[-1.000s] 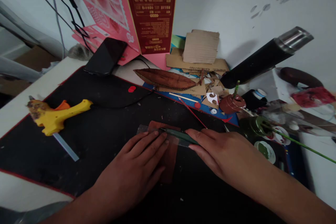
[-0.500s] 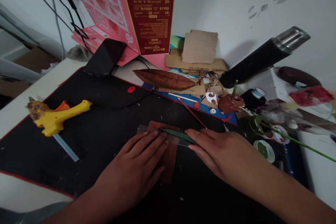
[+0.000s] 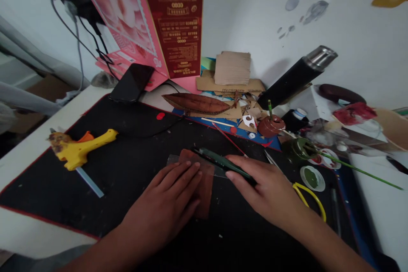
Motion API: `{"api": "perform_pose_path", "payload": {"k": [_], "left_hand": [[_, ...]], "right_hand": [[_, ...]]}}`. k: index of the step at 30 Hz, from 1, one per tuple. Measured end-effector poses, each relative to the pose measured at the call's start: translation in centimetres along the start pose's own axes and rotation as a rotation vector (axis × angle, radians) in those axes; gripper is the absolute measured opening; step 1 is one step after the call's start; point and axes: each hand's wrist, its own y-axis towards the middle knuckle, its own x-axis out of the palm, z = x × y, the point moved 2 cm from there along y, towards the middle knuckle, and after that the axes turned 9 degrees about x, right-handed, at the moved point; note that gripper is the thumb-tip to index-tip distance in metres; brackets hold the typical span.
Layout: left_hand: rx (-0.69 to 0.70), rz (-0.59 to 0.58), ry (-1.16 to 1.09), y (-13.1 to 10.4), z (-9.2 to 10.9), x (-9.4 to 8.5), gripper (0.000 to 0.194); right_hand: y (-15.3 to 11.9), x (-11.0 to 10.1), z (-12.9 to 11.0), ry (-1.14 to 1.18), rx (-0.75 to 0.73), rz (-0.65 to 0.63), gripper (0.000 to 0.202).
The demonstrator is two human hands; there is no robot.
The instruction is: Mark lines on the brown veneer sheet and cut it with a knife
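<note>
My left hand (image 3: 174,193) lies flat with its fingers stretched out. It presses a clear plastic strip, apparently a ruler (image 3: 218,171), down across a reddish-brown painted piece (image 3: 205,193). My right hand (image 3: 259,182) is closed around a dark green utility knife (image 3: 219,160). The knife slants over the strip, its tip end close to the brown piece's top edge; whether the blade touches is not clear. Beyond my hands lies a brown boat-shaped piece (image 3: 196,103). Yellow-handled scissors (image 3: 310,197) lie partly behind my right forearm.
A yellow glue gun (image 3: 79,146) rests at left on the black mat (image 3: 127,178). Behind stand a phone (image 3: 132,83), a pink-and-red box (image 3: 181,21) and cardboard pieces (image 3: 232,68). Paint jars (image 3: 270,126) and a leaning black flask (image 3: 290,83) are at right.
The knife has turned and shifted slightly away from my left fingertips, showing more of its body. My left hand keeps pressing the strip. The view has shifted, revealing the scissors.
</note>
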Motion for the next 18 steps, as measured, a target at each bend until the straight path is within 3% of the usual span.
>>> {"api": "perform_pose_path", "payload": {"k": [5, 10, 18], "left_hand": [[0.069, 0.027, -0.003, -0.7, 0.2, -0.5, 0.034], [0.083, 0.047, -0.052, -1.2, 0.3, -0.5, 0.033], [0.022, 0.046, -0.036, -1.6, 0.2, 0.3, 0.024]], "right_hand": [[1.6, 2.4, 0.3, 0.295, 0.153, 0.112, 0.024], [1.4, 3.0, 2.5, 0.266, 0.184, 0.295, 0.029], [0.7, 3.3, 4.4, 0.257, 0.154, 0.296, 0.029]]}}
